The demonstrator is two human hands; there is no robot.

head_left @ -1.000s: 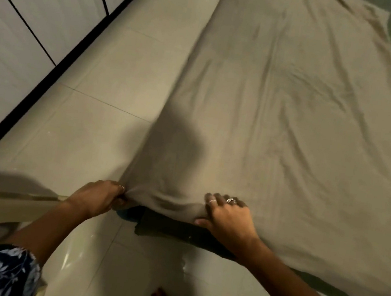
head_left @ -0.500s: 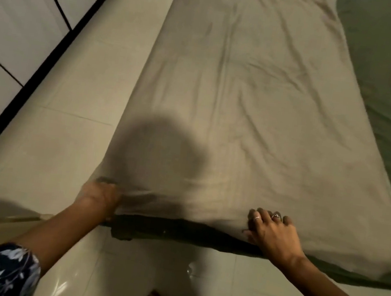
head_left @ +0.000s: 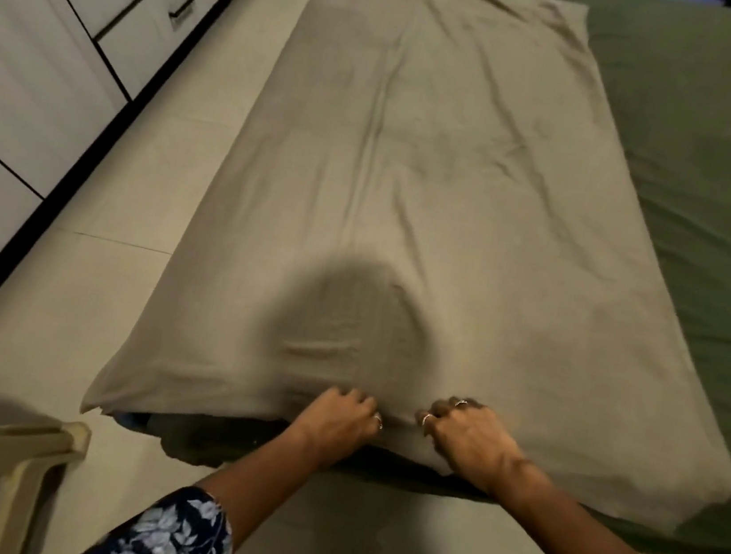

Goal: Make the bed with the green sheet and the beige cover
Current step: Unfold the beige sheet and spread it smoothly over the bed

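Note:
The beige cover (head_left: 436, 184) lies spread lengthwise over the left part of the low bed, slightly creased. Under it the green sheet (head_left: 710, 182) covers the mattress and shows along the right side and below the near edge. My left hand (head_left: 338, 417) and my right hand (head_left: 468, 439) sit close together at the middle of the cover's near edge. Both have curled fingers gripping the beige fabric. A round head shadow falls on the cover just beyond the hands.
A pale tiled floor (head_left: 88, 287) runs along the bed's left side. White drawers with dark handles (head_left: 111, 1) line the far left. A cream plastic chair (head_left: 1, 452) stands at the lower left, close to the bed's near corner.
Both hands have slid inward along the near edge from the corner and right part to its middle. The cover's left corner now lies free and the view has shifted.

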